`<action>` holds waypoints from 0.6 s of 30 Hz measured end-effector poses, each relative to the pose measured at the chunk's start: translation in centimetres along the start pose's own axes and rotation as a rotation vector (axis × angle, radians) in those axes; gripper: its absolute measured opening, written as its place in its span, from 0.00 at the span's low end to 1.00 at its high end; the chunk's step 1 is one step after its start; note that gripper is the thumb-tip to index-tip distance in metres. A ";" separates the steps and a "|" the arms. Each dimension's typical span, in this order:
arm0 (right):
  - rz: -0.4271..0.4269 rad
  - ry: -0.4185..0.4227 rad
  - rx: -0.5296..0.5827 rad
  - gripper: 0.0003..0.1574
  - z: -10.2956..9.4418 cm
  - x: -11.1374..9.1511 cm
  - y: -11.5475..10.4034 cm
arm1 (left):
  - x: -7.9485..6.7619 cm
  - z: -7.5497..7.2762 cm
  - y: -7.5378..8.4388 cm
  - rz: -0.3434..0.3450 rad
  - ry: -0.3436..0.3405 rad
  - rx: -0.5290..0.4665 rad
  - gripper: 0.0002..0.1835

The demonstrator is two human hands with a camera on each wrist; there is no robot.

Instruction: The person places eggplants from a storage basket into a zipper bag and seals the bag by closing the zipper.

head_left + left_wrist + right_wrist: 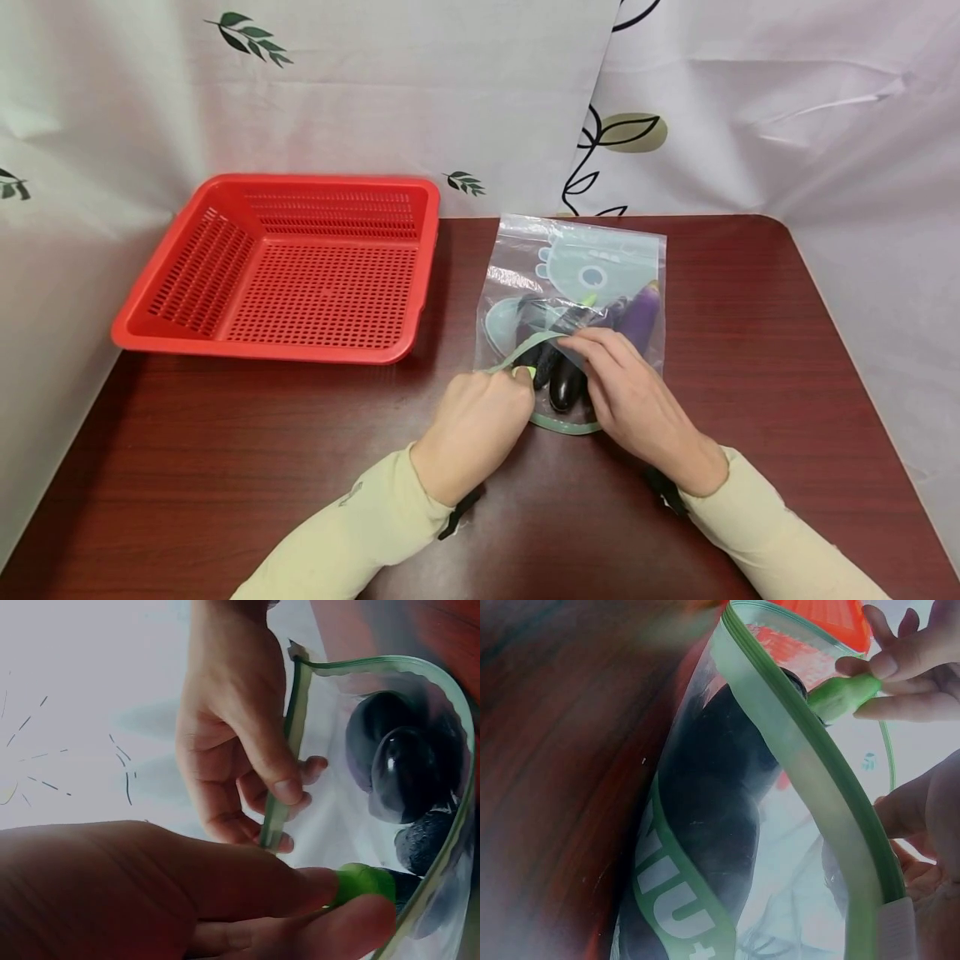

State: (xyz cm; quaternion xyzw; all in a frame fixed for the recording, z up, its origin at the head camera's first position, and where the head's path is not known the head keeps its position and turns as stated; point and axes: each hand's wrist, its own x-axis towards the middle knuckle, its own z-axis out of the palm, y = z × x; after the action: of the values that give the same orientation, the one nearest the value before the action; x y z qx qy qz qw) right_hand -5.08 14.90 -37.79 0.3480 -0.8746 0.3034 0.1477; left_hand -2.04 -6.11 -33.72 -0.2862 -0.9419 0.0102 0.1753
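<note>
A clear zip bag (504, 250) with a pale green zip strip and a printed cartoon animal lies on the table, its mouth towards me. Inside are a purple eggplant (640, 318), a glossy black eggplant (567, 389) and a dark, bumpy vegetable (421, 844), whose kind I cannot tell. My left hand (480, 423) pinches the bright green stem (361, 882) of a dark eggplant (718, 769) at the bag's mouth. My right hand (639, 398) grips the upper zip edge (297, 712) between thumb and fingers, lifting it off the lower edge.
A red plastic basket (272, 348) with slotted walls stands at the back left of the dark red wooden table (757, 358). White cloth (390, 92) with leaf prints hangs behind and along both sides.
</note>
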 end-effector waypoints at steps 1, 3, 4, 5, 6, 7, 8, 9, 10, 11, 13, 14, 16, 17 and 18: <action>-0.002 0.000 -0.001 0.23 0.0 0.0 0.0 | 0.0 0.1 0.0 -0.003 0.006 -0.002 0.04; -0.004 -0.001 -0.005 0.23 0.0 0.0 0.0 | 0.1 0.3 0.1 -0.011 0.015 -0.006 0.04; -0.005 -0.002 -0.006 0.23 0.0 0.0 0.0 | 0.1 0.4 0.2 -0.014 0.020 -0.008 0.04; -0.004 -0.002 -0.007 0.23 0.0 0.0 0.0 | 0.2 0.5 0.2 -0.017 0.022 -0.009 0.05; -0.004 -0.002 -0.007 0.23 -0.1 0.0 0.0 | 0.2 0.6 0.2 -0.020 0.024 -0.008 0.05; -0.003 -0.003 -0.008 0.23 -0.1 0.0 0.0 | 0.2 0.7 0.2 -0.022 0.027 -0.007 0.05; -0.002 -0.003 -0.007 0.23 -0.1 0.0 0.0 | 0.2 0.8 0.3 -0.024 0.029 -0.006 0.05; -0.004 0.002 -0.005 0.22 -0.1 0.0 0.0 | 0.2 0.9 0.3 -0.027 0.032 -0.006 0.06; -0.004 0.004 0.000 0.22 -0.1 0.0 0.0 | 0.2 1.0 0.3 -0.030 0.035 -0.004 0.06; -0.003 0.006 0.004 0.22 -0.1 0.0 0.0 | 0.2 1.1 0.4 -0.035 0.039 -0.003 0.06; -0.003 0.014 0.015 0.21 -0.1 0.0 0.1 | 0.2 1.3 0.4 -0.047 0.043 -0.004 0.07; -0.002 0.019 0.018 0.20 0.0 0.0 0.1 | 0.2 1.4 0.4 -0.053 0.045 -0.004 0.07; 0.004 0.023 0.024 0.19 -0.1 0.0 0.2 | 0.3 1.6 0.4 -0.064 0.048 -0.002 0.08; 0.009 0.025 0.021 0.19 -0.1 0.0 0.2 | 0.3 1.7 0.5 -0.068 0.050 -0.002 0.08; 0.012 0.025 0.016 0.20 -0.1 0.0 0.2 | 0.3 1.8 0.5 -0.071 0.052 -0.001 0.08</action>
State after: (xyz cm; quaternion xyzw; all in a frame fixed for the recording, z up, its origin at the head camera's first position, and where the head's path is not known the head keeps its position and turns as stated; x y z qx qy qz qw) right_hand -5.24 15.05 -37.79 0.3399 -0.8724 0.3156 0.1542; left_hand -2.62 -5.42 -35.35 -0.2528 -0.9467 -0.0039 0.1996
